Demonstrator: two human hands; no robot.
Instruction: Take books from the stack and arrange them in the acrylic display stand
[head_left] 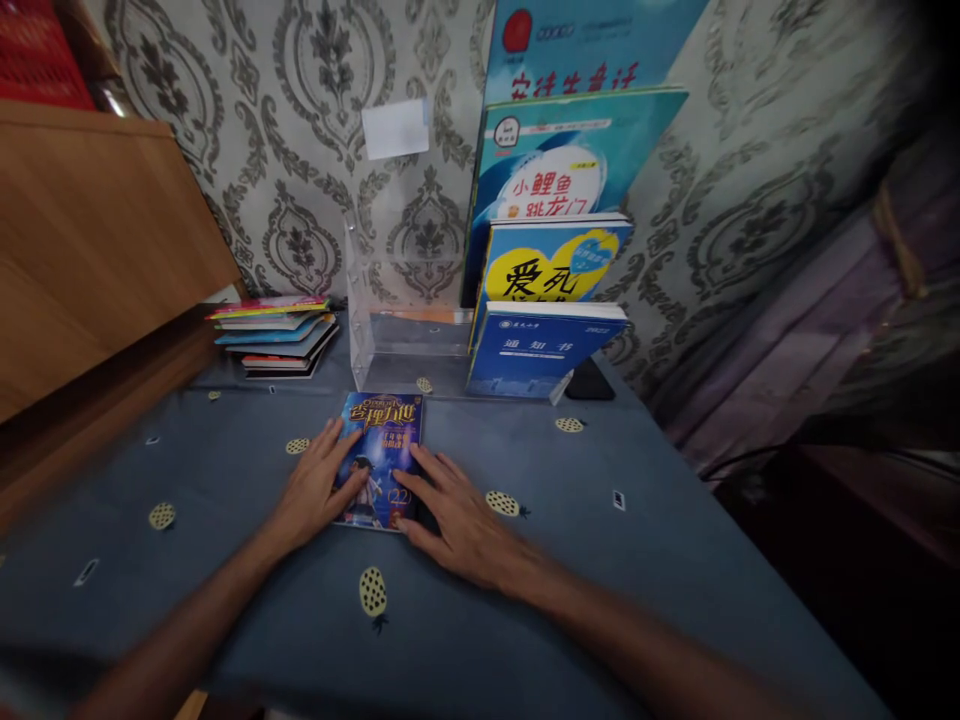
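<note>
A small blue comic-style book (pixel 382 455) with gold title lettering and the number 22 lies flat, cover up, on the table. Against its left edge rests my left hand (pixel 319 485), thumb and fingertips reaching onto the cover, fingers stretched out. My right hand (pixel 457 515) lies over the book's right edge with its fingers spread and their tips on the cover. A dark patch beneath the right hand, beside the book, cannot be made out. Just behind the book stands a clear acrylic book rack (pixel 360 310).
Several books, a blue one (pixel 544 350) in front, stand upright in the rack's right side. Left of it sits a stack of books (pixel 281 340). A dark phone-like slab (pixel 590 380) lies behind the blue book. The tablecloth (pixel 480 620) has pineapple prints; a wooden panel (pixel 97 230) borders the left.
</note>
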